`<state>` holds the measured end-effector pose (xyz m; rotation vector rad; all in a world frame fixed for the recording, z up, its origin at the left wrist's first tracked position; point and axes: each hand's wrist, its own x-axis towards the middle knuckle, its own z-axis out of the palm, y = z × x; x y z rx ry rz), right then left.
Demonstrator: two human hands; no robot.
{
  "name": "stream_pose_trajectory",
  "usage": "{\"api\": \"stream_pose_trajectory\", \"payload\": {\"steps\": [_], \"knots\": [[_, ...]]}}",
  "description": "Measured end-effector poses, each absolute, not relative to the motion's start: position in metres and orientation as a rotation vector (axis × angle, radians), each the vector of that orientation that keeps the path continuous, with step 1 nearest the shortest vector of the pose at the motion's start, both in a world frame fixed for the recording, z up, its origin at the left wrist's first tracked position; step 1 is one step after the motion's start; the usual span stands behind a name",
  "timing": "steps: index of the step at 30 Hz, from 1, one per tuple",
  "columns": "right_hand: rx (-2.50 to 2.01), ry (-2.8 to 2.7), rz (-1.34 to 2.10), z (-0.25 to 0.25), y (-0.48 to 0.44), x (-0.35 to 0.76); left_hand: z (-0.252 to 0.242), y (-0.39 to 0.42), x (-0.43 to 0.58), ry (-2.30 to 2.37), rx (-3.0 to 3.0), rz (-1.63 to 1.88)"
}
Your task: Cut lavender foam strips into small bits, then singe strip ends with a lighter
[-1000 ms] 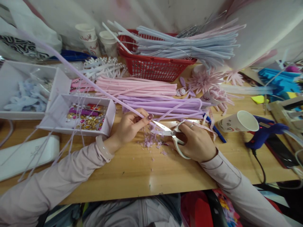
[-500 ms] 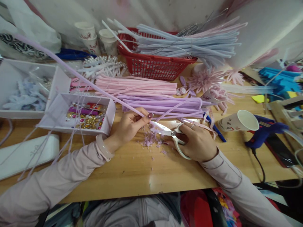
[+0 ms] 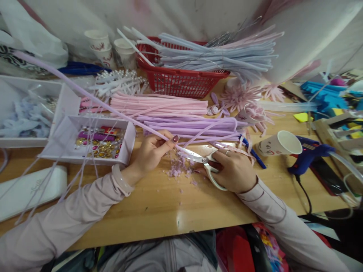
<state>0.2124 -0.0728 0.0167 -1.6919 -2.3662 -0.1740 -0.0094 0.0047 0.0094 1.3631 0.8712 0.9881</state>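
Observation:
Between thumb and fingers, my left hand (image 3: 151, 151) pinches a long lilac pipe cleaner (image 3: 93, 99) near its end; its other end sticks out to the upper left. My right hand (image 3: 234, 168) has its fingers through the handles of white-handled scissors (image 3: 204, 160). The blades point left and meet the pipe cleaner's tip just beside my left thumb. Under the blades lies a small heap of lilac fuzz clippings (image 3: 179, 167) on the wooden table (image 3: 159, 211). A bundle of lilac pipe cleaners (image 3: 187, 127) rests just behind my hands.
Pink pipe cleaners (image 3: 159, 104) lie farther back, before a red basket (image 3: 184, 81) heaped with pale blue ones. A white box (image 3: 127, 145) of gems stands left. Rightward are a paper cup (image 3: 279, 144), a blue glue gun (image 3: 307, 153) and a phone (image 3: 329, 175). A white power bank (image 3: 34, 190) lies front left.
The whole view has shifted slightly, so things sit a little farther left and lower. Both hands keep nearly the same pose, with the scissors still at the pipe cleaner's tip.

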Motion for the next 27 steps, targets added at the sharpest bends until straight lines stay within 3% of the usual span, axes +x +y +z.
{"api": "stream_pose_trajectory", "payload": {"steps": [27], "knots": [[-1.681, -2.342, -0.195, 0.016, -0.073, 0.217, -0.003, 0.007, -0.012, 0.893, 1.234, 0.980]]}}
